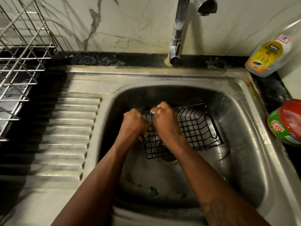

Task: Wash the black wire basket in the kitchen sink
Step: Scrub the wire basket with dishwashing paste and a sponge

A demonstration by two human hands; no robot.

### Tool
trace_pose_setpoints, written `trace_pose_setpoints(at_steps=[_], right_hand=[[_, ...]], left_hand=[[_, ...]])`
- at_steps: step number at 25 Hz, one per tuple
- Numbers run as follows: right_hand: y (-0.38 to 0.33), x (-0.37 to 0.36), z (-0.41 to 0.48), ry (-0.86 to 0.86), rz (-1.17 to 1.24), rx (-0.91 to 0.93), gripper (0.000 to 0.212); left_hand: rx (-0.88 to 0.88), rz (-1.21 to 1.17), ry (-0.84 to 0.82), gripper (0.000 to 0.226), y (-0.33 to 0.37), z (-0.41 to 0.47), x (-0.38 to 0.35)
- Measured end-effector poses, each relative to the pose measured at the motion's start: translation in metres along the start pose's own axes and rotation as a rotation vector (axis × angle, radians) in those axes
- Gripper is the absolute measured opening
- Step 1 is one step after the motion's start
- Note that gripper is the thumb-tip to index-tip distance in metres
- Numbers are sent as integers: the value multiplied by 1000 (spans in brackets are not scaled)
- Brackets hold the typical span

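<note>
**Left hand (pixel 134 123) and right hand (pixel 164 118) both clamped on the black wire basket (pixel 195 126)**

Far left, the steel dish rack (pixel 21 62) stands on the counter, well apart. Our left hand curls round the basket's left end. Just beside it our right hand, wet, fists over the far rim with something white at the knuckles (pad or foam, we cannot tell). The basket lies in the sink (pixel 241 121), its near corner over the drain (pixel 168 158). We see no stream from the tap (pixel 176 38).

Risks, as we judge them:
- Wet fingers could slip on the thin wire and the basket would bang the steel.
- Hard scrubbing may bend a wire or pinch a fingertip.
- A right elbow swing might knock the dishwash gel bottle (pixel 267 57) or the Exo tub (pixel 286 123).
</note>
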State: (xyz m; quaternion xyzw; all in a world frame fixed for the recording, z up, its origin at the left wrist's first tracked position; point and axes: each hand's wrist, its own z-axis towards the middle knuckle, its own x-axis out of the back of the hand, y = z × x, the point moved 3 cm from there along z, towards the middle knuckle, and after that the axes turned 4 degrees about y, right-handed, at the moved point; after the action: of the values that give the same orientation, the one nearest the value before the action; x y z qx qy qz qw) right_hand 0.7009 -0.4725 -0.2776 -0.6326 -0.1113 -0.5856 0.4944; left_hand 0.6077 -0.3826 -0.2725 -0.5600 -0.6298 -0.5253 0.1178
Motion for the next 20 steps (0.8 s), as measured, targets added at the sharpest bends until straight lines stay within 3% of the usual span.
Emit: trace_pose_setpoints(at_steps=[3, 6, 9, 12, 14, 16, 17, 20], right_hand=[[16, -3, 3, 40, -47, 61, 24], [51, 13, 7, 78, 14, -91, 28], [66, 28, 5, 234, 10, -180, 24], [46, 17, -4, 277, 271, -286, 20], [34, -9, -10, 284, 653, -633, 17], [21, -41, -23, 118, 1113, -1140, 14], [13, -54, -27, 11, 1279, -1287, 14], [9, -60, -24, -55, 1431, -1352, 13]], left_hand=[[69, 7, -54, 11, 2, 0, -3], [113, 21, -84, 17, 5, 2, -4], [110, 28, -94, 18, 3, 0, -3], [106, 23, -90, 14, 5, 1, -3], [113, 31, -99, 10, 5, 0, -3], [86, 0, -92, 11, 5, -1, -2], [66, -16, -83, 11, 4, -1, 0], [72, -5, -124, 9, 4, -2, -1]])
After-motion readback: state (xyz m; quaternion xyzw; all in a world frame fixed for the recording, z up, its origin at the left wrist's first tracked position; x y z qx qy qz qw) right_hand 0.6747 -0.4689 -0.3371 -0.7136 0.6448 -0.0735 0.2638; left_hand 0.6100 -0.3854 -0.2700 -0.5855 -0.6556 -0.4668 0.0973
